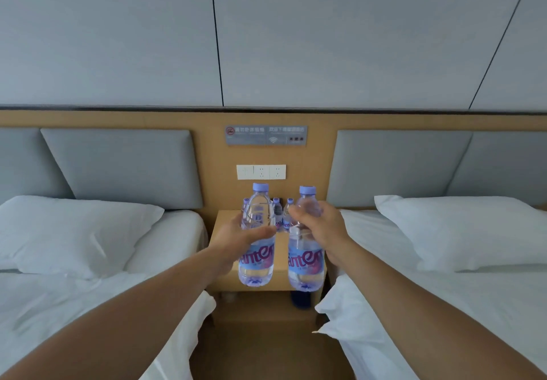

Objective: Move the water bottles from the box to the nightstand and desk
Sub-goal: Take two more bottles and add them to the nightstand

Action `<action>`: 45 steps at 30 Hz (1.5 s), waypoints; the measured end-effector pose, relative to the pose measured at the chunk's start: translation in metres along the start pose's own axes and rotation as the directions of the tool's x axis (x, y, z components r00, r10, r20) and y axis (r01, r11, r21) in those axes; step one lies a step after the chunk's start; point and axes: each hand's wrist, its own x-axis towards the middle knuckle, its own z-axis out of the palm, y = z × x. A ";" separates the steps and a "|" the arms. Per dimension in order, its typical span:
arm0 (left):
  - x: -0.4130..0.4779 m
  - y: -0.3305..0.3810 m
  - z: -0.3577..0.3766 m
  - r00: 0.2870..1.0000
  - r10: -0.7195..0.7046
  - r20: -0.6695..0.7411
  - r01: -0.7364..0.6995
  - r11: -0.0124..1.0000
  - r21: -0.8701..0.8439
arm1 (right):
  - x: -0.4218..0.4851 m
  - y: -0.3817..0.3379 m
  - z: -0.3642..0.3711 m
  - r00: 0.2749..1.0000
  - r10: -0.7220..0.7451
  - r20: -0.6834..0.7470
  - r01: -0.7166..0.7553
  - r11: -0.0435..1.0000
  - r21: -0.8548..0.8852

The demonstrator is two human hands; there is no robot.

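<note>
water bottles, two of them carried, one per hand, both upright with lilac caps on top. left hand [236,240] is wrapped round the middle of the left bottle [256,258], fingers curled across its front. right hand [322,226] grips the right bottle [305,261] high up near the shoulder. the two bottles sit side by side, a narrow gap between them, arms reaching out between the left bed [74,291] and the right bed [444,305]. the bases seem to hang over the front part of the nightstand [281,261]; whether they touch the top i cannot tell. a small cluster of standing bottles [278,211] is at the back of the nightstand against the wood panel, below the socket plate [261,171], partly hidden behind the held pair. box and desk are not in view. judged step: setting this pair down. to do it well, lower both straight and level so each base lands flat on the bare wood in front of the cluster, well in from the front edge. keep the gap between the pair so they do not knock together, and stop short of the back row, which looks easy to topple. the right hand's high grip gives less control of the base, so that one likely wants a slower landing. let go only once each bottle stands on its own.
</note>
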 end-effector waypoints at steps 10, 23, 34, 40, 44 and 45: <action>0.177 0.014 -0.023 0.994 -0.055 0.095 0.043 0.991 0.125 | 0.178 0.032 0.031 0.996 0.048 -0.077 -0.054 0.996 -0.076; 0.381 -0.071 0.001 0.986 -0.116 0.119 0.081 0.960 0.267 | 0.358 0.164 0.042 0.996 0.065 -0.059 -0.071 0.992 -0.107; 0.499 -0.210 0.035 0.993 -0.099 0.059 0.071 0.931 0.358 | 0.443 0.326 0.075 0.999 -0.036 -0.014 0.033 0.983 -0.182; 0.533 -0.256 0.038 0.998 -0.020 0.056 -0.003 0.923 0.385 | 0.464 0.370 0.089 0.988 -0.151 -0.043 0.138 0.967 -0.214; 0.540 -0.271 0.038 0.997 0.016 0.071 -0.042 0.925 0.378 | 0.471 0.394 0.096 0.987 -0.152 -0.054 0.136 0.964 -0.229; 0.542 -0.276 0.039 0.998 0.017 0.067 -0.041 0.925 0.378 | 0.473 0.400 0.098 0.987 -0.149 -0.055 0.133 0.964 -0.229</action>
